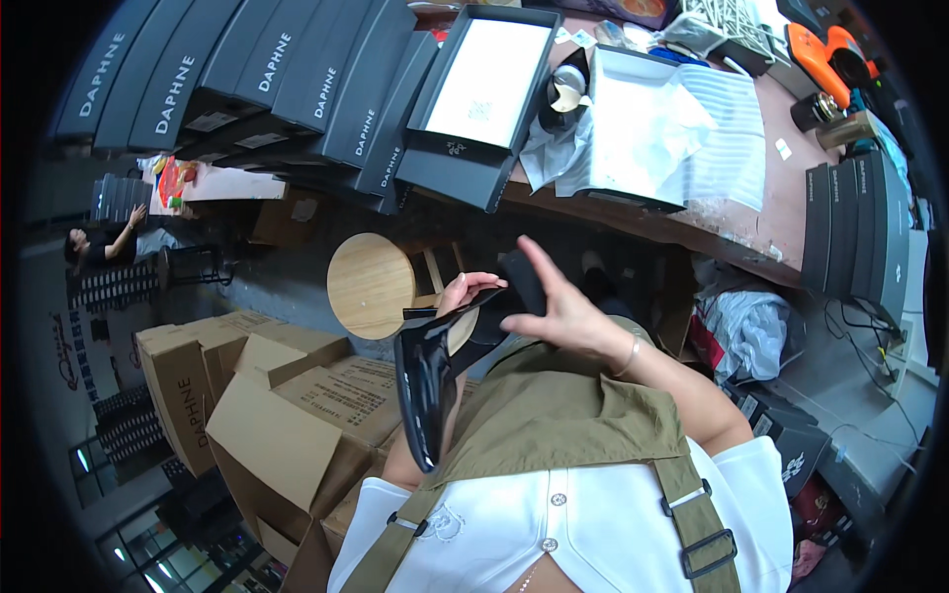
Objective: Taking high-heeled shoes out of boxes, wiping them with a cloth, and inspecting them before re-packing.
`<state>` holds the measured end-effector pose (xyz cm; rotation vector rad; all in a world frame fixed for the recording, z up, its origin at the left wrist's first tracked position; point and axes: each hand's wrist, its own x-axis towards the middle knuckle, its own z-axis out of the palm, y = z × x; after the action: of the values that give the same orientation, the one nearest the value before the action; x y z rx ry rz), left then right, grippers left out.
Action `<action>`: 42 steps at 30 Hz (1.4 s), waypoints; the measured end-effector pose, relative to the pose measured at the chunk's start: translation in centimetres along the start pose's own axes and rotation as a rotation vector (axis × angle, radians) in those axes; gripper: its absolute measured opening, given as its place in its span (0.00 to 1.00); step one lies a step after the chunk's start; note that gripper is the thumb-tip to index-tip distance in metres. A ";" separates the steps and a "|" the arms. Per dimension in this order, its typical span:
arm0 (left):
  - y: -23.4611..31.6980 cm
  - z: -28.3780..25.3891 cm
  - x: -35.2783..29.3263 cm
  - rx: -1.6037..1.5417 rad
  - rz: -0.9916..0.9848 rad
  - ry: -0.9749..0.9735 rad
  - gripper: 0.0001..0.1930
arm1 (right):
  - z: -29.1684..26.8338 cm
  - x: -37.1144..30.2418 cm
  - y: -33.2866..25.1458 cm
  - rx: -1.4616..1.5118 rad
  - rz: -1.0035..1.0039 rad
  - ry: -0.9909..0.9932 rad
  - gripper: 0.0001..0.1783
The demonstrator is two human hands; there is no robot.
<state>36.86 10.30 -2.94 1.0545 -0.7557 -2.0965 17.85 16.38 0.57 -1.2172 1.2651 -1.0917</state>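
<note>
In front of my waist, a glossy black shoe [425,385] hangs with its pointed toe down, its pale insole partly showing. My left hand [469,293] is closed on the shoe near its upper end; most of that hand is hidden behind it. To the right, my right hand [568,308] has thumb and index finger spread around a soft-looking dark pad [524,279], which it appears to hold beside the shoe's opening. The pad's exact kind cannot be made out.
A bench [727,232] ahead carries an open shoebox [633,188] with white paper, another black shoe [565,94] and stacked dark shoeboxes [326,89]. A round wooden stool [371,285] and open cartons [287,425] stand left. Far left, a person [109,242] handles boxes.
</note>
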 end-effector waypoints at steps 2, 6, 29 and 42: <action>0.3 0.5 -0.3 0.078 -0.020 -0.020 0.23 | 1.7 -0.2 0.3 0.165 0.138 -0.043 0.60; 0.6 1.3 -1.4 0.141 -0.017 -0.014 0.22 | 3.5 -0.1 1.0 0.186 0.343 -0.028 0.61; -1.1 -0.8 -1.3 0.146 0.075 0.032 0.24 | 4.5 1.2 2.9 0.185 0.343 -0.062 0.54; -1.6 -0.8 -1.6 0.104 0.089 0.013 0.25 | 3.9 0.9 2.7 0.221 0.358 -0.131 0.55</action>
<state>37.81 12.34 -3.83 1.0683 -0.8971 -1.9916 21.61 15.83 -2.46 -0.8420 1.1726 -0.8492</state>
